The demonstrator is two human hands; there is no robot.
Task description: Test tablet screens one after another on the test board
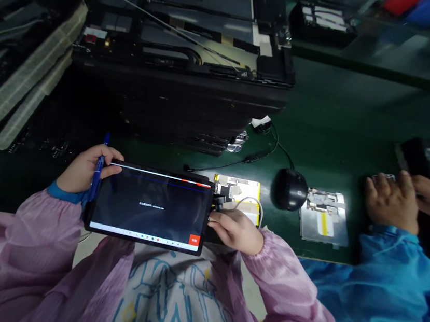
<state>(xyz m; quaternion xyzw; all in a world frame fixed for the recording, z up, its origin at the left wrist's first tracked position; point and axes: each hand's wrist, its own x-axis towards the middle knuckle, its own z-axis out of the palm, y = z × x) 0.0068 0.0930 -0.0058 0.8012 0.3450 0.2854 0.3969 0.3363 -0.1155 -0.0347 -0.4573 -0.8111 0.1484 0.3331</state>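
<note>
My left hand [90, 171] grips the upper left corner of a tablet [149, 215] with a black frame. A blue pen [96, 178] is also tucked in that hand, upright along the tablet's left edge. The lit screen is dark, with a line of small text, a red square at lower right and a pale bar along the bottom. My right hand [236, 230] is closed at the tablet's right edge, its fingertips pinched by a small black part [218, 201]. A white cable [251, 199] loops behind this hand. What the pinch holds is hidden.
Behind the tablet stands a tall stack of dark device panels [203, 91]; more panels [26, 65] lean at left. A black round-topped device [290, 189] with a cord sits right, beside an opened metal-backed unit [324, 219]. At far right are a co-worker's hands [394, 201] and blue sleeve.
</note>
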